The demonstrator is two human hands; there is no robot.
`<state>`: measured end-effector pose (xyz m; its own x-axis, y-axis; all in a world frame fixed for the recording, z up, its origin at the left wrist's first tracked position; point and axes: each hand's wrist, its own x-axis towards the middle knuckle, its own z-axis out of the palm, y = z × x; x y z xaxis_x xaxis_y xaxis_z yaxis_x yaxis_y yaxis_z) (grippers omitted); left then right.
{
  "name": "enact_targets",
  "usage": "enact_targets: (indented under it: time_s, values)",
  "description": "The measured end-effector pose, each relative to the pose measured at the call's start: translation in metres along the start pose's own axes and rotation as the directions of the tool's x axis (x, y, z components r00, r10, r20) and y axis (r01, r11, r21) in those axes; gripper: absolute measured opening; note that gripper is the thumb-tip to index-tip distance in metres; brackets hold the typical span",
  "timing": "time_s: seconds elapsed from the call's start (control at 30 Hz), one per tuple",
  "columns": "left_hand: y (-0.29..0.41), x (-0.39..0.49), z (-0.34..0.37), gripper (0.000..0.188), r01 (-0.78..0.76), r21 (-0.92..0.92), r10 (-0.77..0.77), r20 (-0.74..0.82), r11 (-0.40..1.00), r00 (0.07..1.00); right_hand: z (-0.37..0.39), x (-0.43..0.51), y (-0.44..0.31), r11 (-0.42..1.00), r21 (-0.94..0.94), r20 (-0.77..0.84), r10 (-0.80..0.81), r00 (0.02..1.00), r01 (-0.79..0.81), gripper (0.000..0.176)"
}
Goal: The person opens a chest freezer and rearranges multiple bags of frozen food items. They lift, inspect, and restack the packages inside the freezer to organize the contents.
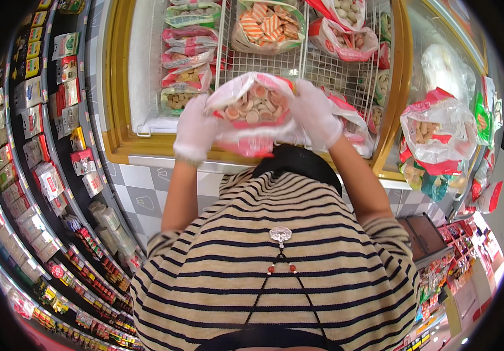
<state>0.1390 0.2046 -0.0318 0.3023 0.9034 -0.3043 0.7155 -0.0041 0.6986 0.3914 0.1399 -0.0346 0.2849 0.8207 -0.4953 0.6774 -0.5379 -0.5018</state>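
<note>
A plastic bag (pixel 258 103) of frozen round food pieces, white and pinkish, hangs between my two hands above the open chest freezer. Its mouth gapes, so the pieces inside show. My left hand (pixel 196 128), in a white knit glove, grips the bag's left edge. At the right edge my right hand (pixel 314 113), gloved the same way, pinches the plastic near the top corner. The bag's pink lower part (pixel 245 145) hangs blurred over the freezer's near rim. Below the bag, a wire basket (pixel 263 66) shows part of its white grid.
A bag of orange-striped pieces (pixel 269 26) lies at the back of the middle basket. Several bags (pixel 189 57) fill the left basket; red-and-white bags (pixel 344 39) lie on the right. An opened bag (pixel 438 131) rests on the freezer's right side. Stocked shelves (pixel 65 114) line the left.
</note>
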Motion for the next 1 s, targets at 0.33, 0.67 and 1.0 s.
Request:
enact_targets:
  time_s: [0.33,0.67,1.0]
  values:
    - [-0.020,0.035,0.028,0.023,0.069,-0.256,-0.120,-0.191,0.964,0.974,0.032,0.039,0.027,0.893,0.448,-0.067,0.077,0.995,-0.039,0.025]
    - [-0.022,0.067,0.063,0.047,0.031,-0.180,-0.055,-0.131,0.983,0.990,0.053,0.046,0.054,0.852,0.523,-0.181,0.075,0.981,0.031,0.022]
    - [0.058,0.027,-0.002,0.054,0.237,-0.375,-0.263,-0.017,0.896,0.965,0.010,-0.005,-0.001,0.637,0.770,-0.152,0.110,0.982,0.048,0.021]
